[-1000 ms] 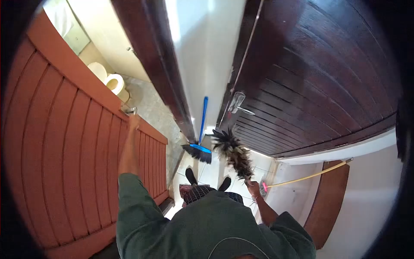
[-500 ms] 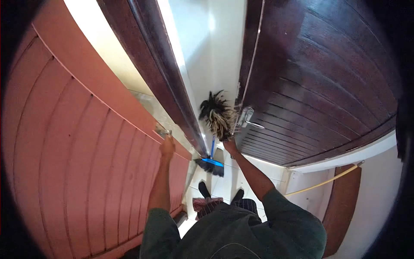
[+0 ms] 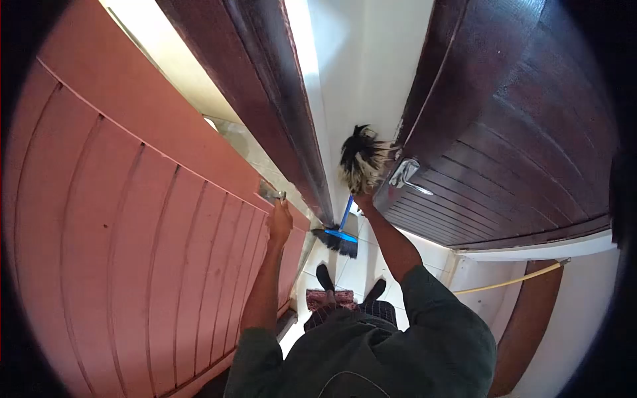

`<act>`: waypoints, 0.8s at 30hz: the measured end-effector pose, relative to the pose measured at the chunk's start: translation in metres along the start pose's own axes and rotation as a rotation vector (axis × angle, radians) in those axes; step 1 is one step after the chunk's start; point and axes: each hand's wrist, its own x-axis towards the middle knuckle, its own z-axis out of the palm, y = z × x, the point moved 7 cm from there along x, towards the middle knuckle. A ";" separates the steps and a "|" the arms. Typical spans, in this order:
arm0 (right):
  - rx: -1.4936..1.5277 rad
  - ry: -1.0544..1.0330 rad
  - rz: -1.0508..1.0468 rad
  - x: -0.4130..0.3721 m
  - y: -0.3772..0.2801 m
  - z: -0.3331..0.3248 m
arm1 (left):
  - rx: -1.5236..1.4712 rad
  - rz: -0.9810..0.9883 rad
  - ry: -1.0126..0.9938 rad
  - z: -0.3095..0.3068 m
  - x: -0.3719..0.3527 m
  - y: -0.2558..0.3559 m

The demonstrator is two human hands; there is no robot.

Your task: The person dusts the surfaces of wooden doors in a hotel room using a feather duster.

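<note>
Black-and-tan feather duster (image 3: 361,162) is pressing against the edge of the dark brown slatted wooden door (image 3: 517,132), just beside its silver lever handle (image 3: 406,174).

The right hand (image 3: 363,199) is closing tightly round the duster's base, arm reaching up. The left hand (image 3: 279,222) is touching the small metal handle (image 3: 272,194) of the reddish-orange grooved door (image 3: 133,232), though I cannot tell whether it is really clasping it. The feathers could be snagging on the lever, I judge, and the blue-handled black-bristled broom (image 3: 338,237), leaning just below the raised arm, could be getting knocked over. Compared with half a second ago, the duster is sitting closer to the lever, and the left hand is lying nearer the metal handle.
</note>
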 end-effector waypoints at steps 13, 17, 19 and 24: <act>-0.252 -0.124 0.248 -0.007 -0.037 -0.072 | -0.021 0.070 0.020 0.006 -0.012 0.009; 0.375 -0.164 0.363 -0.027 0.035 -0.027 | -0.016 0.020 -0.064 -0.004 -0.028 0.029; 1.313 -0.168 0.695 -0.038 0.106 0.014 | -0.025 -0.012 -0.120 -0.001 -0.029 0.029; -0.211 -0.165 0.015 -0.019 -0.015 -0.047 | 0.091 0.011 -0.089 0.015 -0.042 0.029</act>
